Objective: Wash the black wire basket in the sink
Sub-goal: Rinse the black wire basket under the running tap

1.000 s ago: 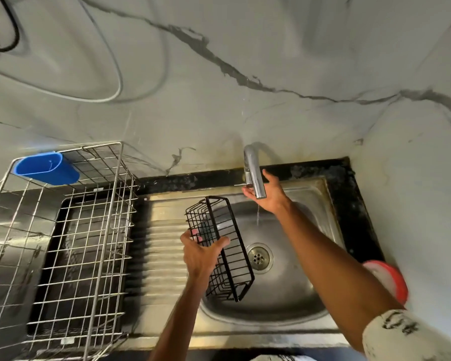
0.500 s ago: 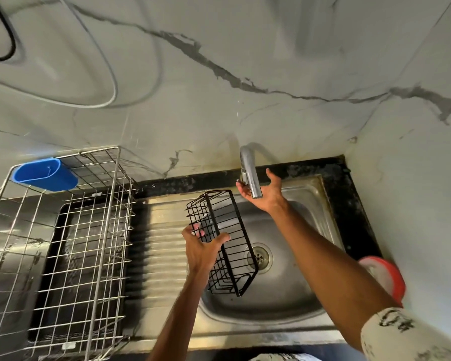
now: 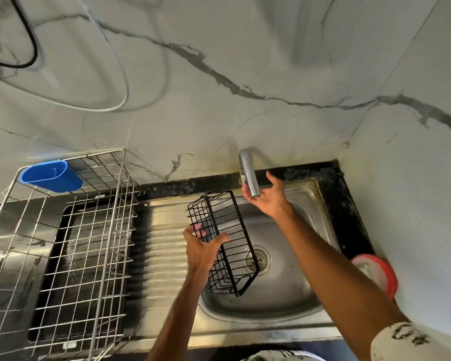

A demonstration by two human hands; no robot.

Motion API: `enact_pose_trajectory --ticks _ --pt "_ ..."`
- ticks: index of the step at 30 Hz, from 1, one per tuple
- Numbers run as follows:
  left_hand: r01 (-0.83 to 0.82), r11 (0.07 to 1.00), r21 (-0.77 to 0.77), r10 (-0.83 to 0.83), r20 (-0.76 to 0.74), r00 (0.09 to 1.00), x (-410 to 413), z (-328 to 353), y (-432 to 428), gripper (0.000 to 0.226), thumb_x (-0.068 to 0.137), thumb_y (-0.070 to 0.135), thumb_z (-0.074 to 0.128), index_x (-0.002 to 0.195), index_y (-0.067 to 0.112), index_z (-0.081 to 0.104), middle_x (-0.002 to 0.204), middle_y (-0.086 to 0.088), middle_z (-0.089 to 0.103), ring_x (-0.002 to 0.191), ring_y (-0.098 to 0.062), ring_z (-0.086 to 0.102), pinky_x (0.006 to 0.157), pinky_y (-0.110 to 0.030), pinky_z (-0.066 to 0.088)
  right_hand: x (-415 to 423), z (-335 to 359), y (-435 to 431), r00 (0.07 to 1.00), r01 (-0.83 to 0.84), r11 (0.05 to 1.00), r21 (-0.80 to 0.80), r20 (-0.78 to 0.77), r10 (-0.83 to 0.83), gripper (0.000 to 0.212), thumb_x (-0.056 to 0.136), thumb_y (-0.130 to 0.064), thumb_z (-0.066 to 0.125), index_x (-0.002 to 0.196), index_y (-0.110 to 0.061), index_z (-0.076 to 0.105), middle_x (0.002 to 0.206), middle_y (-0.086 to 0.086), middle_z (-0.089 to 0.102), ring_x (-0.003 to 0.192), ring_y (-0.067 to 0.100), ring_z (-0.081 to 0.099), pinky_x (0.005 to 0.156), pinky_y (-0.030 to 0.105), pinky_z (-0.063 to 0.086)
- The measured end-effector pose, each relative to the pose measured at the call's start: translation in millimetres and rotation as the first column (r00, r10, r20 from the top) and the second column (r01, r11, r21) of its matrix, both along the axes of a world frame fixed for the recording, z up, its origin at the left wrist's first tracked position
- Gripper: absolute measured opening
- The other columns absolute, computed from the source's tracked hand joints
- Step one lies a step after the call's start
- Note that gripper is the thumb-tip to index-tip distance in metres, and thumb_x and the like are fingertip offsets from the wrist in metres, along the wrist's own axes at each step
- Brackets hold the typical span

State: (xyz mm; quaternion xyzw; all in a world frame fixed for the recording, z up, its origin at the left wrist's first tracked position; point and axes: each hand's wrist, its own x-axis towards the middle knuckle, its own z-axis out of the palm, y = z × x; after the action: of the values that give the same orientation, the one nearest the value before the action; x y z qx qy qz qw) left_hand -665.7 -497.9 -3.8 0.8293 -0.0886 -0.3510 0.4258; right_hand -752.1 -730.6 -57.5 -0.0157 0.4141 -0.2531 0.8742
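Holding the black wire basket (image 3: 246, 235) above the sink (image 3: 284, 290), the left hand (image 3: 201, 250) grips one long side. Its thumb is hooked over the near edge, and its fingertips show through the wires on the far side. The basket is tilted on edge over the left part of the bowl. Its lower end hangs near the bowl's left wall, and the drain (image 3: 258, 257) shows just to its right.

The right hand (image 3: 268, 201) is open, palm up and fingers spread, right under the tip of the steel faucet (image 3: 249, 175). Whether it touches the spout I cannot tell.

Left of the bowl is the ribbed draining board (image 3: 164, 256). Further left, a steel wire dish rack (image 3: 89, 243) stands on the table, with a blue cup (image 3: 50, 175) hung on its far corner. A red-rimmed round object (image 3: 378, 274) sits at the right edge, partly hidden by the right forearm. The wall (image 3: 245, 61) behind is veined white marble.
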Motion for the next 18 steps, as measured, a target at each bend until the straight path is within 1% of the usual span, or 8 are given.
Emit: enact_pose_trajectory --ticks 2,4,5,9,11,13,15,18 --pt "0.012 1.000 -0.015 -0.012 -0.003 1.000 -1.8 3.9 3.6 0.093 0.070 0.026 0.093 0.139 0.017 0.033 0.124 -0.004 0.050 0.112 -0.025 0.052 0.088 -0.036 0.041 -16.1 13.6 9.5 0.983 -0.152 0.978 -0.143 -0.120 0.135 0.061 0.094 -0.033 0.062 0.140 0.001 0.042 0.140 0.028 0.050 0.119 0.040 0.058 0.101 0.050 0.051" --pt "0.025 0.999 -0.024 -0.025 -0.006 1.000 -4.2 6.6 6.9 0.089 0.070 0.025 0.093 0.137 0.018 0.034 0.125 -0.004 0.050 0.112 -0.025 0.052 0.087 -0.036 0.041 -36.9 22.8 23.0 0.921 -0.339 0.893 -0.295 -0.300 0.251 0.030 0.101 -0.019 0.050 0.125 -0.002 0.055 0.140 0.026 0.053 0.125 0.038 0.055 0.105 0.048 0.047" --pt "0.025 0.999 -0.030 -0.026 -0.010 1.000 -5.4 7.4 9.3 0.087 0.070 0.025 0.093 0.136 0.019 0.035 0.125 -0.005 0.051 0.111 -0.026 0.052 0.087 -0.036 0.041 -48.0 25.1 31.0 0.880 -0.423 0.836 -0.350 -0.379 0.287 0.024 0.102 -0.013 0.047 0.121 -0.003 0.057 0.140 0.025 0.053 0.127 0.037 0.053 0.105 0.047 0.047" --pt "0.011 0.998 -0.054 -0.012 -0.029 0.999 -10.4 13.2 20.5 0.091 0.055 0.038 0.094 0.128 0.024 0.042 0.121 -0.004 0.060 0.107 -0.024 0.059 0.087 -0.042 0.049 -79.6 35.4 67.0 0.705 -0.639 0.639 -0.428 -0.658 0.264 0.029 0.101 -0.002 0.049 0.126 -0.007 0.063 0.134 0.018 0.060 0.121 0.030 0.059 0.099 0.044 0.052" --pt "0.009 0.997 -0.081 -0.012 -0.042 0.999 -12.5 13.5 28.3 0.094 0.043 0.046 0.090 0.124 0.029 0.045 0.119 -0.003 0.063 0.106 -0.023 0.061 0.092 -0.049 0.054 -89.0 42.9 87.8 0.602 -0.746 0.528 -0.406 -0.751 0.271 0.030 0.099 -0.007 0.057 0.128 -0.012 0.062 0.131 0.011 0.062 0.117 0.024 0.060 0.098 0.044 0.054" --pt "0.021 0.993 -0.113 -0.029 -0.072 0.997 -14.4 14.7 35.4 0.093 0.042 0.048 0.090 0.123 0.032 0.046 0.118 -0.002 0.065 0.108 -0.023 0.063 0.091 -0.052 0.055 -96.4 48.7 108.5 0.512 -0.836 0.396 -0.380 -0.800 0.313 0.043 0.094 -0.023 0.069 0.135 -0.017 0.056 0.130 0.003 0.059 0.117 0.023 0.060 0.094 0.041 0.056" --pt "0.042 0.988 -0.151 -0.056 -0.090 0.994 -16.1 20.5 40.5 0.091 0.043 0.047 0.090 0.122 0.031 0.048 0.117 -0.002 0.066 0.109 -0.023 0.063 0.086 -0.047 0.054 -100.4 53.1 126.3 0.480 -0.869 0.311 -0.384 -0.806 0.346 0.054 0.091 -0.036 0.072 0.138 -0.020 0.052 0.127 -0.001 0.058 0.115 0.020 0.060 0.085 0.032 0.056" --pt "0.097 0.976 -0.197 -0.112 -0.066 0.991 -18.0 38.4 46.6 0.086 0.046 0.042 0.091 0.122 0.030 0.052 0.120 -0.003 0.067 0.111 -0.023 0.064 0.087 -0.043 0.052 -98.7 62.2 146.6 0.459 -0.885 0.206 -0.416 -0.852 0.252 0.033 0.099 -0.025 0.062 0.130 -0.014 0.057 0.121 0.006 0.067 0.096 0.010 0.065 0.068 0.017 0.054"
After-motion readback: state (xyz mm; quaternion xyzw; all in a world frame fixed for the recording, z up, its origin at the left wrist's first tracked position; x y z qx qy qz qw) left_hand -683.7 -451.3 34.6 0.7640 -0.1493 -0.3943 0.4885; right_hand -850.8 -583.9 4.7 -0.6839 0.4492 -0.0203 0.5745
